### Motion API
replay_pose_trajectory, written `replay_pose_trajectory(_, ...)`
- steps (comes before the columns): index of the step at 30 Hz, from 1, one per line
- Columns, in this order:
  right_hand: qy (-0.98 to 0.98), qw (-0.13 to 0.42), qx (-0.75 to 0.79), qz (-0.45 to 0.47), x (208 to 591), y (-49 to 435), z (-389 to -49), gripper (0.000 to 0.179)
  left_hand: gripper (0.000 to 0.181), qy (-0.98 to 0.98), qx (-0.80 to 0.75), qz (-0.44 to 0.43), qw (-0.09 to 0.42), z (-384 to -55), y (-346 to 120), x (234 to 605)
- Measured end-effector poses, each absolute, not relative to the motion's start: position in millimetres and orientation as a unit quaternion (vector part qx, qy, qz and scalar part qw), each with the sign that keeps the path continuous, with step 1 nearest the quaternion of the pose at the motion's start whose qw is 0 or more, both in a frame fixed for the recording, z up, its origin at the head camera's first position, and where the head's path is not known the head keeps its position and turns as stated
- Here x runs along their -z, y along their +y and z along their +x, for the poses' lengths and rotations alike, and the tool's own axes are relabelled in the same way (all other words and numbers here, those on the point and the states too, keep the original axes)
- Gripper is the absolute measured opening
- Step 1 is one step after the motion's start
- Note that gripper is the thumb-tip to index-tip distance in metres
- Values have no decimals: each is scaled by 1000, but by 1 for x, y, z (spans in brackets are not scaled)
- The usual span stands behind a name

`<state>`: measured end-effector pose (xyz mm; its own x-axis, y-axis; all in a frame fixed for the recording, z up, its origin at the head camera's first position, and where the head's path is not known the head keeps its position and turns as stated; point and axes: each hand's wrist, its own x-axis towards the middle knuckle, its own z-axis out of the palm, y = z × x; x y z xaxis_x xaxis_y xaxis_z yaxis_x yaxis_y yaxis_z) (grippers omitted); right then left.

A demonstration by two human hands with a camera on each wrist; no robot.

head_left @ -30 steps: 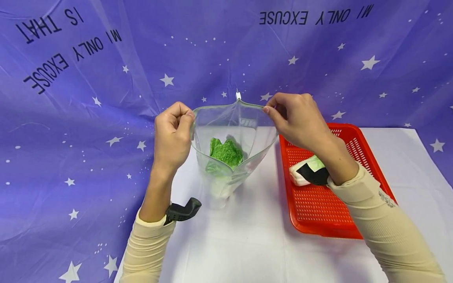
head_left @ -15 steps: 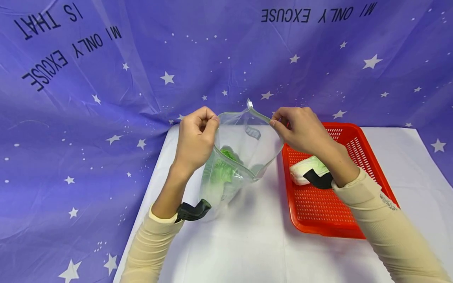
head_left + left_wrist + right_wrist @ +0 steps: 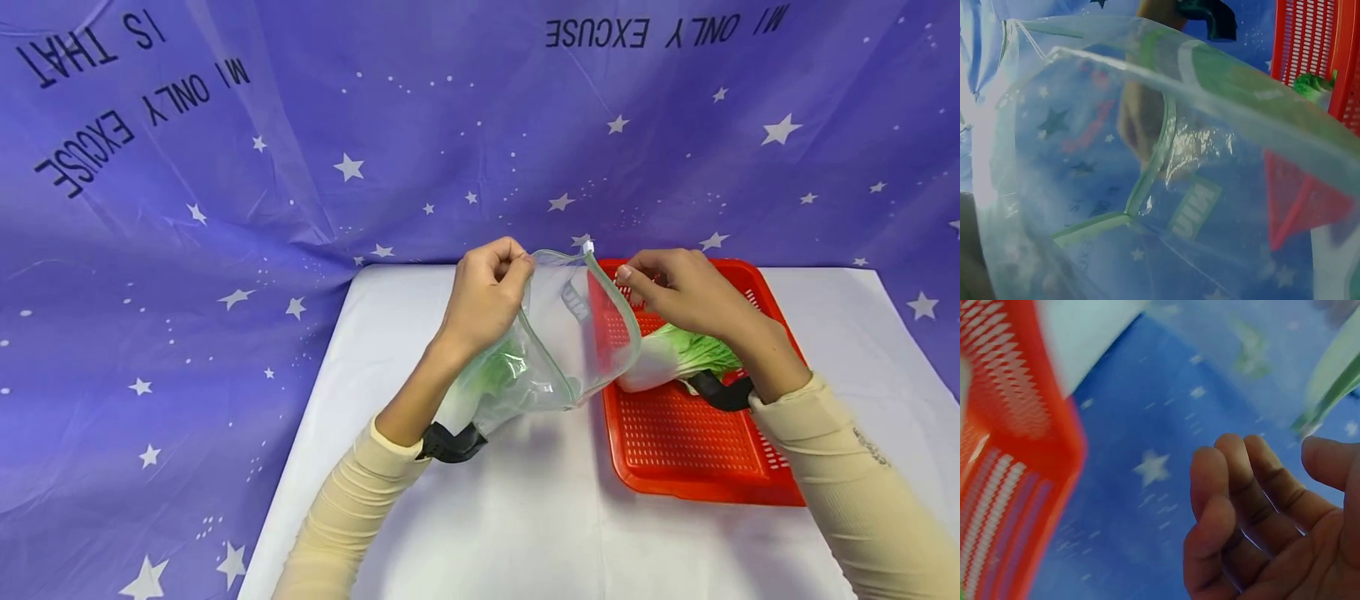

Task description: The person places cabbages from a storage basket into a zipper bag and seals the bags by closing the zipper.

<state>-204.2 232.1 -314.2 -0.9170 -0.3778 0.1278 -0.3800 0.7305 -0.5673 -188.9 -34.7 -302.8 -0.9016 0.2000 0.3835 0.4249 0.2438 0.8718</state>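
In the head view my left hand (image 3: 486, 296) pinches the rim of a clear zip bag (image 3: 542, 362) with a white slider (image 3: 588, 247) at its far corner. The bag's mouth gapes to the right. A napa cabbage (image 3: 474, 390) shows blurred through the plastic, low on the left side. My right hand (image 3: 690, 292) hovers over the red basket, just right of the bag's rim. Its fingers are loosely bent, and the right wrist view shows the thumb apart from them with nothing between. Beneath that hand, another napa cabbage (image 3: 705, 352) lies in the basket, partly behind the bag.
The red perforated basket (image 3: 675, 442) stands at the right on a white-covered table (image 3: 510, 517), and the bag overlaps its left edge in the head view. A purple cloth (image 3: 420, 100) with stars and lettering hangs behind and at the left.
My left hand has moved right and slightly down with the bag, tilting its mouth toward the basket. My right hand has let go of the rim and shifted right over the basket.
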Motion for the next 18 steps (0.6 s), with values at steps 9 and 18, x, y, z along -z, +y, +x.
replay_pose_trajectory(9,-940,-109,-234,221,370,280,-225,26,19,-778,589,-209,60,-193,-17,308)
replay_pose_trajectory(18,-938,-212,-185,203,400,299,-224,97,19,-776,589,-220,47,-194,-6,313)
